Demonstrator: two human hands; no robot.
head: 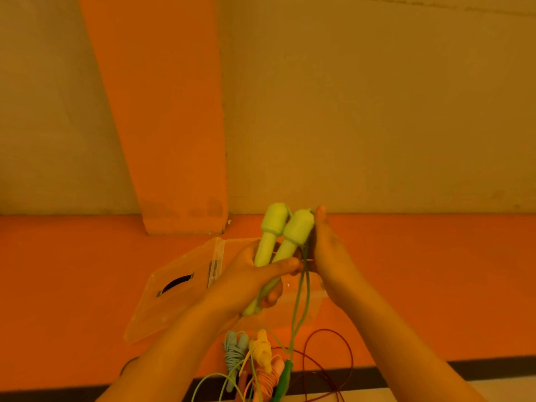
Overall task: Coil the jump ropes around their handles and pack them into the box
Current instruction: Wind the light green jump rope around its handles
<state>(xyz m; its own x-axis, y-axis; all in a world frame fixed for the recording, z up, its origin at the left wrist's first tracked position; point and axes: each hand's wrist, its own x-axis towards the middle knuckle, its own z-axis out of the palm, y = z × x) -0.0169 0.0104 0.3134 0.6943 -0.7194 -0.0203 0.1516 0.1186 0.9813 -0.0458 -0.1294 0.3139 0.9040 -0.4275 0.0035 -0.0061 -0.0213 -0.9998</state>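
- Coiled ropes [235,353] are lying nearest, bottom centre.
- Left hand [246,275] is gripping both green handles [297,229].
- Right hand [329,250] is pressing straight fingers against them.

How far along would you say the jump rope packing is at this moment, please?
Looks done: the blue rope seems coiled round its handles. In hand: the left hand grips the light green handles, the right hand lies flat beside them, and their cord hangs loose. Left: the dark red cord lies uncoiled, and the clear box seems to hold nothing yet.
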